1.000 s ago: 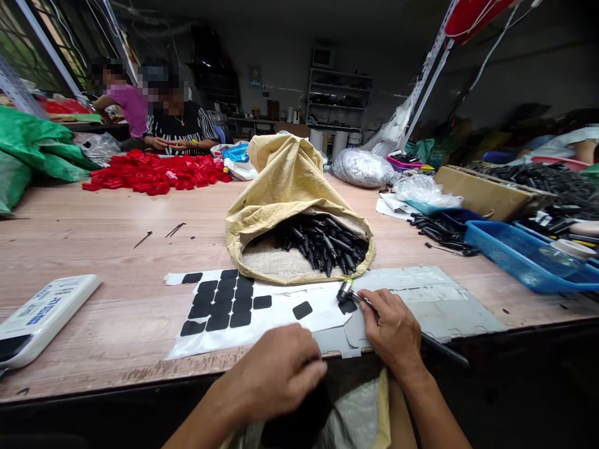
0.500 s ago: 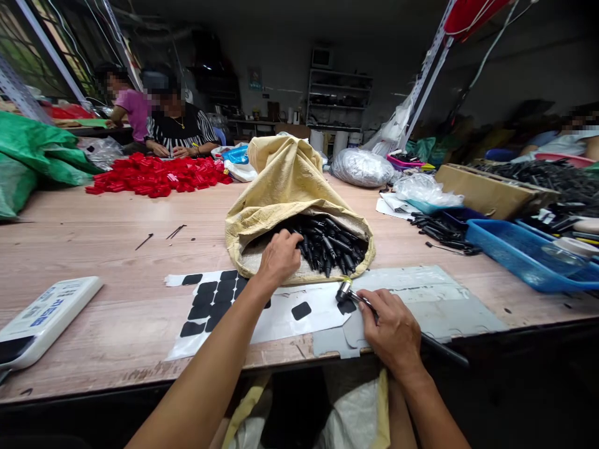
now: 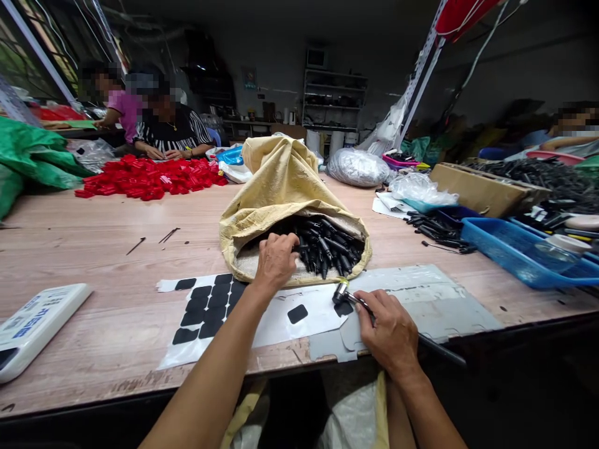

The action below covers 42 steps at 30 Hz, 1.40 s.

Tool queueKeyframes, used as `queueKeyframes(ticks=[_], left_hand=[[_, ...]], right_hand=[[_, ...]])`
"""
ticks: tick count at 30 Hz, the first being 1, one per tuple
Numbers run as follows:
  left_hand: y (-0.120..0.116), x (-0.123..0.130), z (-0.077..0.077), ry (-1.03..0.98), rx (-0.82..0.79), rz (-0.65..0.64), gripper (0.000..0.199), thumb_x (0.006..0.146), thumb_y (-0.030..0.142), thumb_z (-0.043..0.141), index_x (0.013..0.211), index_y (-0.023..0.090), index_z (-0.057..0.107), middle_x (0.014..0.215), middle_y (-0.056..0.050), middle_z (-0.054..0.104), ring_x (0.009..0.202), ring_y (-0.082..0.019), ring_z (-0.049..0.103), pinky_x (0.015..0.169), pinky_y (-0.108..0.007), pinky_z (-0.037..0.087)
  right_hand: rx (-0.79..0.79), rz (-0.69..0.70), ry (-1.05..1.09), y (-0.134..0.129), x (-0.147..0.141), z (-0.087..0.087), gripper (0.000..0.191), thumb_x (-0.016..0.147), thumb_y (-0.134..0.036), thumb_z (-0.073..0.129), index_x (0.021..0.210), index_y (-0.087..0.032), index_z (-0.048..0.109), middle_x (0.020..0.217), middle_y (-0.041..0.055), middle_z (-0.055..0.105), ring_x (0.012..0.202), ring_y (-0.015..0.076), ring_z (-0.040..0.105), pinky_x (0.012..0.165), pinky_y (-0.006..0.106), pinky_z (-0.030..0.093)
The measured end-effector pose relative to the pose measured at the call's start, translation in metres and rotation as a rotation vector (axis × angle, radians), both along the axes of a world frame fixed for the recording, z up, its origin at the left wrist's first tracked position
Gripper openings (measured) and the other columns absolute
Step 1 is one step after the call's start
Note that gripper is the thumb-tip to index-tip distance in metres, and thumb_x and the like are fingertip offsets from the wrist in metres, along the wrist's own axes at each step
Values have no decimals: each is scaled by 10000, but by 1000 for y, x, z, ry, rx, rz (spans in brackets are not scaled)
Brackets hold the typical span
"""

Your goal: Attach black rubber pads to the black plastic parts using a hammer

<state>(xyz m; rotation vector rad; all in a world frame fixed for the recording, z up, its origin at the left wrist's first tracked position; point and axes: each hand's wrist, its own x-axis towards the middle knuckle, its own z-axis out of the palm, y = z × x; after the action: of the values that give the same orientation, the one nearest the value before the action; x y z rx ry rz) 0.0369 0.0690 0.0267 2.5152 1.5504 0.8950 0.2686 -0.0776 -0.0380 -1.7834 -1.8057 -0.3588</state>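
My left hand reaches into the mouth of a yellow woven sack. Its fingers curl down at the left side of a heap of black cylindrical parts, and the fingertips are partly hidden. My right hand is closed round a tool with a shiny metal head and a long black handle that sticks out beyond the wrist side. The head hovers over or rests on a black rounded square pad; which of the two I cannot tell. More such pads line a white backing sheet under my left forearm.
Grey sheeting covers the table's front right. A white electronic device stands at left. Red parts are heaped before a co-worker. On the right are a blue tray, a cardboard box and loose black pieces.
The whole view has shifted slightly, so most things sit a little further left. My left hand is still in the sack mouth, and my right hand keeps its hold on the tool.
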Motion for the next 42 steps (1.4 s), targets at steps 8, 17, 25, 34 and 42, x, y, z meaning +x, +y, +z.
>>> queueKeyframes(ticks=[8,17,25,34,42], left_hand=[[-84,-8,-28,-191,-299,-270,117,837,187,693,934,237,652,982,-22,687,983,-241,536,857,-370,402],[-83,-11,-37,-262,-345,-175,103,786,241,740,876,233,692,883,-25,670,950,-252,520,849,-371,389],[-84,-9,-38,-289,-375,-141,146,738,195,732,867,232,674,873,-12,673,940,-245,519,825,-355,394],[-83,-10,-40,-302,-375,-142,148,736,193,753,855,230,674,896,-10,685,971,-251,517,850,-365,391],[-85,-9,-40,-314,-380,-137,156,729,177,763,845,232,674,918,3,699,978,-246,520,855,-362,390]], right_hand=[[18,-1,-13,0,0,-2,210,933,-257,546,1103,-264,669,944,27,666,905,212,574,788,332,400],[-17,34,79,-1,2,5,217,933,-261,547,1096,-279,689,951,20,680,924,205,606,797,325,447],[29,282,424,-14,-33,34,257,998,-283,489,1185,-250,664,1044,64,694,998,201,654,882,324,514],[90,339,311,-13,-64,39,320,993,-204,491,1273,-254,637,1005,65,686,935,189,654,838,305,514],[68,278,236,-15,-62,34,315,1000,-220,478,1261,-261,650,975,59,686,913,189,656,818,296,506]])
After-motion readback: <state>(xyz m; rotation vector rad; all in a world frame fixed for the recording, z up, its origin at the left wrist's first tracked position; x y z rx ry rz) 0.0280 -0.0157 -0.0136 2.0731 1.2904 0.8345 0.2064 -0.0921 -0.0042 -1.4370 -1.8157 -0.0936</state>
